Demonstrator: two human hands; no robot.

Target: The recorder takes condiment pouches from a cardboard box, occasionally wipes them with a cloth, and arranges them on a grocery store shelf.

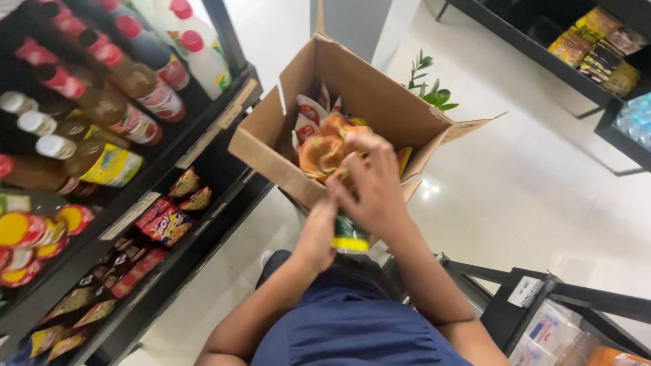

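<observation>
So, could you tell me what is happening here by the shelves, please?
A person stands beside a shop shelf of bottles and snack packets, over an open cardboard box. The right hand grips orange snack packets at the box's mouth, while the left hand is at a green and yellow packet just below. More packets lie in the box.

Brown cardboard box (359, 88), center top. Inside it orange packets (324, 150), plus white packets with red marks (308, 115) behind. Right hand (373, 190) covers a green-and-yellow packet (350, 235), frame center. Navy blue shirt (352, 325) at bottom. Black shelf (203, 196) on left; bottles with red caps (125, 27), white caps (30, 122), amber-brown contents, one yellow label (112, 166). Red, yellow snack packs (166, 220) below. Green plant (427, 85) upper center. White glossy floor (542, 190). Yellow-black packs (597, 47) upper right.
</observation>
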